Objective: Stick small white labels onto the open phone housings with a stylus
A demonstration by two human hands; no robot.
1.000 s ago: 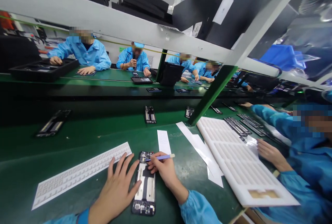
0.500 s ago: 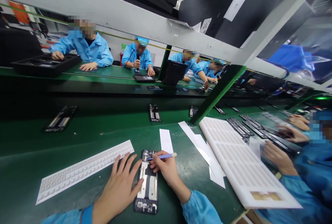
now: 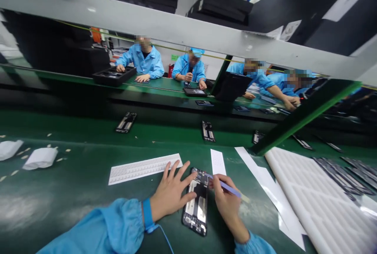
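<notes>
An opened phone [image 3: 196, 203], its circuit board and inner parts bare, lies on the green bench between my hands. My left hand [image 3: 173, 191] is spread out beside it, with the thumb and a fingertip at the phone's left edge. Its other fingers reach over the right end of a white label sheet [image 3: 132, 170]. Pinched in my right hand [image 3: 226, 199] is a slim purple tool [image 3: 230, 189] with a pale rear end. The tool's tip points at the phone's upper board; whether it touches is unclear.
A small white label sheet [image 3: 218, 162] and white paper strips [image 3: 269, 187] lie right of the phone, beside a white slotted tray [image 3: 312, 203]. More opened phones, including one phone [image 3: 208, 131], lie farther back. A green post [image 3: 306, 116] rises at right. Co-workers sit across the bench.
The camera view has swung left, so the bench things sit farther right in the picture. My right hand's tool now slants down to the right, and my left fingers are spread wider.
</notes>
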